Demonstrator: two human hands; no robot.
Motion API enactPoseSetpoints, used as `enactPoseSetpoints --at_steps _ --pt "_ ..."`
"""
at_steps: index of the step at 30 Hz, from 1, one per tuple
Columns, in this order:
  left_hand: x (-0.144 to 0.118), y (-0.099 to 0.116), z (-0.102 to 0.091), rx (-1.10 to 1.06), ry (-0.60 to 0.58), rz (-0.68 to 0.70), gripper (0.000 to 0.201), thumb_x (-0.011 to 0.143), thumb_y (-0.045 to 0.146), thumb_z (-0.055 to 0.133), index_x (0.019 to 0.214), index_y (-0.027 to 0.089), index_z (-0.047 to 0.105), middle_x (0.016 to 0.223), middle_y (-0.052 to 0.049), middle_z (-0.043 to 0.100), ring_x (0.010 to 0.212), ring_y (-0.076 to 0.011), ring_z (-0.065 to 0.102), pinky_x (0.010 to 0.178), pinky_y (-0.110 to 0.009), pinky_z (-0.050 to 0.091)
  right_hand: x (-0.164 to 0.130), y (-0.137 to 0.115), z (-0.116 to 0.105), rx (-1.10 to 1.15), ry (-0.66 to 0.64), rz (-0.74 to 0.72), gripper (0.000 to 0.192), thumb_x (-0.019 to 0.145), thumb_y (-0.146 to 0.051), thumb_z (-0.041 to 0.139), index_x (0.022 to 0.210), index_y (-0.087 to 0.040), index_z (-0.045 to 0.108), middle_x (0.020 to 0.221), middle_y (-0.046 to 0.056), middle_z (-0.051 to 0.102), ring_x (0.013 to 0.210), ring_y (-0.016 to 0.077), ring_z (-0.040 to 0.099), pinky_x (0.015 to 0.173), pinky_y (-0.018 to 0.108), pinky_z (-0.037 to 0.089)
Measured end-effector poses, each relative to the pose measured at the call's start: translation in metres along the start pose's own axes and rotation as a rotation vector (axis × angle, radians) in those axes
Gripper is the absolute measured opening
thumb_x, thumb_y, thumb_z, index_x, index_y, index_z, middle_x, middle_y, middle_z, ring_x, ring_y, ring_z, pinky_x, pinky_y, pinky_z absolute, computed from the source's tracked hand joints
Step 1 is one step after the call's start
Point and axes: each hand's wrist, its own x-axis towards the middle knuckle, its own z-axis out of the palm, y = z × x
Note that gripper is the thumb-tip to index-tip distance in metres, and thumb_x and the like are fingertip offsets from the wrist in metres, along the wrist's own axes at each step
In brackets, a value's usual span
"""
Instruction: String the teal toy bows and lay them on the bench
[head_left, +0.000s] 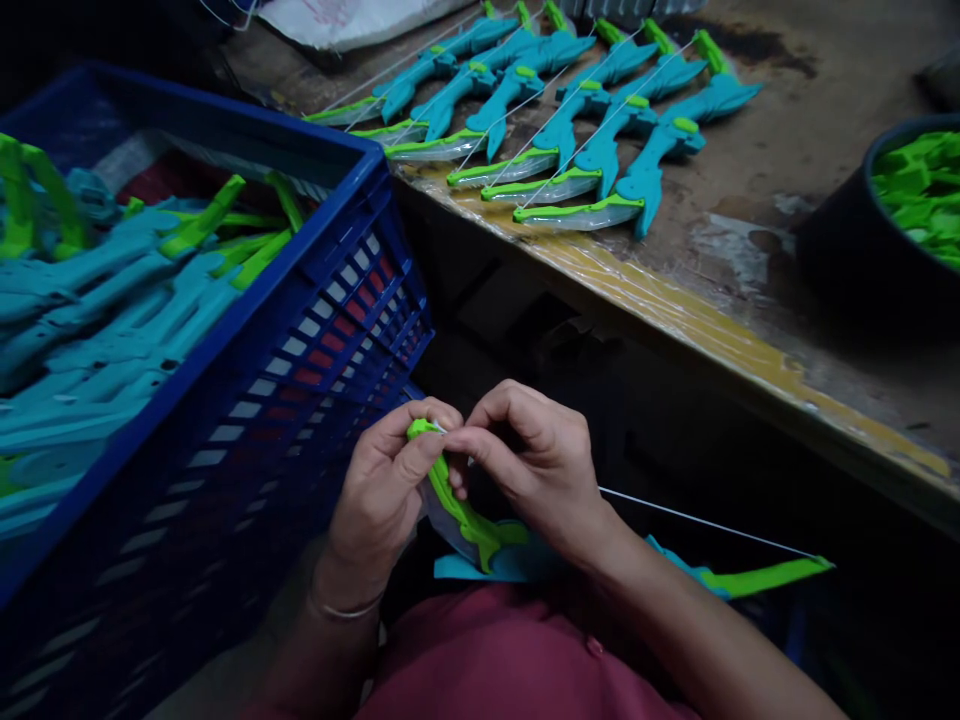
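Observation:
A toy bow (pixel 469 525) in green and turquoise lies across my lap, its middle partly hidden behind my right forearm. My left hand (pixel 382 480) is closed around the tip of one green limb. At that same tip, my right hand (pixel 532 460) pinches the end of the white string (pixel 705 522). From there the string passes behind my right hand and runs to the far green tip at the right. The fingertips of both hands nearly meet, so the exact spot where string and limb join is partly covered.
On the left stands a blue plastic crate (pixel 300 290) heaped with turquoise and green bow parts. Several strung toy bows (pixel 592 160) lie in a row on the worn table (pixel 757 190). At its right is a dark bucket (pixel 847 220) of green pieces. The table edge runs diagonally before me.

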Motion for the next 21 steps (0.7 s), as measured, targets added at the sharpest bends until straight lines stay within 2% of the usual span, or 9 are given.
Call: enactPoseSetpoints --at_steps 3,5,7,10,13,16,18,21 --pt "0.001 0.0 0.001 -0.043 0.026 -0.053 0.012 0.09 0.026 0.066 0.083 0.016 0.069 0.084 -0.001 0.057 0.06 -0.0101 0.059 0.053 -0.021 0.052 0.001 0.004 -0.002 -0.303 -0.015 -0.216 0.017 0.097 -0.022 0.068 0.082 -0.017 0.06 0.075 -0.001 0.062 0.065 0.0097 0.06 0.059 0.021 0.048" --pt "0.002 -0.001 0.002 -0.048 0.066 -0.064 0.015 0.089 0.026 0.067 0.078 0.015 0.068 0.078 -0.001 0.056 0.057 -0.0098 0.057 0.051 -0.02 0.05 0.001 0.006 -0.003 -0.383 -0.035 -0.3 0.019 0.1 -0.023 0.063 0.082 -0.017 0.059 0.076 0.001 0.061 0.067 0.011 0.059 0.06 0.022 0.047" --pt "0.002 -0.003 0.003 -0.035 0.122 -0.051 0.014 0.087 0.026 0.069 0.078 0.015 0.069 0.074 0.0 0.057 0.056 -0.0091 0.055 0.051 -0.019 0.049 0.0 0.004 -0.004 -0.377 -0.07 -0.292 0.019 0.101 -0.021 0.061 0.083 -0.016 0.059 0.077 0.002 0.061 0.068 0.0116 0.059 0.06 0.023 0.047" --pt "0.002 -0.005 0.004 -0.015 0.198 -0.041 0.01 0.087 0.024 0.072 0.081 0.016 0.071 0.072 0.0 0.061 0.055 -0.0086 0.055 0.052 -0.018 0.049 -0.002 -0.005 -0.008 -0.258 -0.164 -0.12 0.01 0.1 -0.017 0.059 0.091 -0.016 0.063 0.081 0.002 0.062 0.072 0.0118 0.06 0.064 0.023 0.049" --pt "0.002 -0.006 0.005 -0.01 0.182 -0.063 0.01 0.088 0.024 0.071 0.082 0.017 0.072 0.069 0.0 0.062 0.054 -0.009 0.057 0.051 -0.019 0.049 -0.001 -0.013 -0.012 -0.156 -0.185 -0.011 0.011 0.101 -0.014 0.055 0.094 -0.016 0.063 0.089 0.002 0.061 0.077 0.0115 0.062 0.07 0.024 0.052" --pt "0.002 -0.006 0.005 -0.031 0.14 -0.064 0.009 0.088 0.024 0.073 0.082 0.017 0.073 0.066 0.001 0.062 0.052 -0.0087 0.057 0.05 -0.018 0.049 0.002 -0.015 -0.014 -0.157 -0.147 -0.09 0.011 0.1 -0.011 0.051 0.097 -0.016 0.061 0.107 0.008 0.063 0.091 0.0142 0.064 0.077 0.027 0.054" --pt "0.002 -0.004 0.004 -0.047 0.113 -0.076 0.009 0.086 0.025 0.076 0.082 0.017 0.073 0.067 0.001 0.063 0.051 -0.0085 0.057 0.05 -0.019 0.05 0.006 -0.013 -0.016 -0.182 -0.181 -0.189 0.01 0.1 -0.011 0.051 0.099 -0.016 0.059 0.116 0.012 0.064 0.102 0.017 0.064 0.084 0.03 0.055" --pt "0.003 -0.001 0.002 -0.05 0.074 -0.112 0.013 0.082 0.027 0.079 0.085 0.016 0.074 0.064 0.001 0.064 0.05 -0.0094 0.058 0.05 -0.019 0.05 0.012 -0.01 -0.019 -0.187 -0.264 -0.294 0.008 0.1 -0.012 0.051 0.1 -0.018 0.057 0.108 0.01 0.066 0.101 0.0179 0.063 0.088 0.034 0.055"
